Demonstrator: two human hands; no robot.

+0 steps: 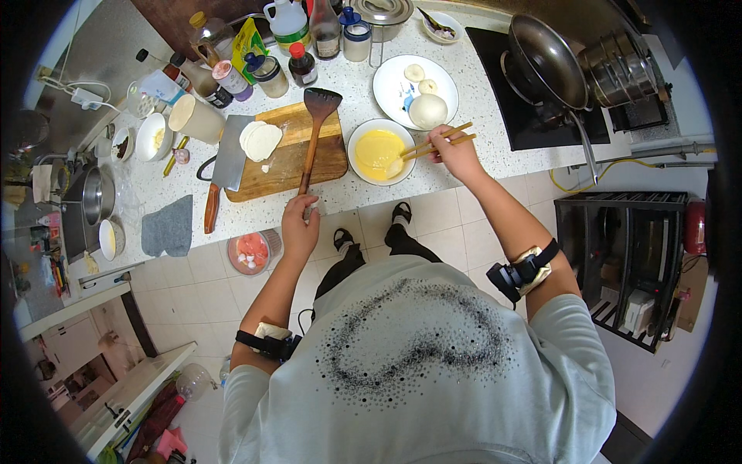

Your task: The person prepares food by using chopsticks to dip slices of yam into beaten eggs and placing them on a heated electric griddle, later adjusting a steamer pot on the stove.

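My right hand (455, 155) grips a pair of wooden chopsticks (416, 153), their tips in a white bowl (352, 159) of beaten egg (374, 145). A pale piece (394, 168) lies in the egg by the tips. My left hand (300, 229), at the counter's front edge, is closed around the handle end of a spatula (313, 142) with a dark slotted head. The spatula reaches across a wooden cutting board (324, 159). White slices of steamed bun or dough (262, 141) overlap on the board, beside a cleaver (231, 156).
Behind the bowl stands a white plate (387, 81) with a round bun (428, 111) and two smaller pieces. At right, a wok (548, 61) sits on the black cooktop (498, 104). Bottles and jars line the back. A grey cloth (168, 226) hangs over the front edge.
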